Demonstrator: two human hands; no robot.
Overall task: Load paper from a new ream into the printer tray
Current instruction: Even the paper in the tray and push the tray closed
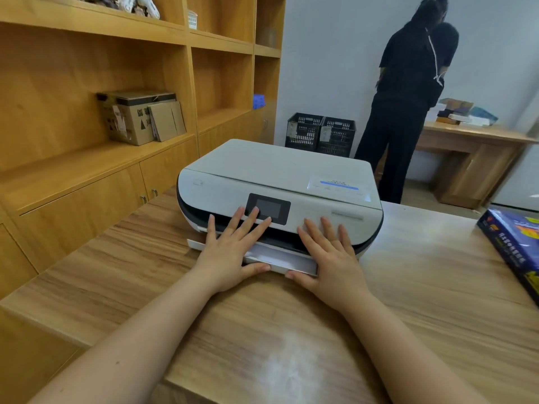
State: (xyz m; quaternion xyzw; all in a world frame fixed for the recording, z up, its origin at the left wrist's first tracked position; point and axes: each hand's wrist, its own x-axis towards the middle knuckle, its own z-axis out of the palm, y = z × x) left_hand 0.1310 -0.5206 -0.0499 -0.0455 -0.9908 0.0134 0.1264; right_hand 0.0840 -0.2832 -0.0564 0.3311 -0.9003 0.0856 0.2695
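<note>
forearms nearest; left hand and right hand lay flat, fingers spread, holding nothing, thumbs at printer tray. i judged uneven pushing might jam it.

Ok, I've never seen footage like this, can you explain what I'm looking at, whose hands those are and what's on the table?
This is one picture from a camera worn on a person's head, looking down at their own bare hands. The left hand and right hand lie flat and open against the front of a white printer, with thumbs at its partly pulled-out paper tray. Nothing is gripped. The printer sits on a wooden table; a blue paper ream lies at the right edge.
</note>
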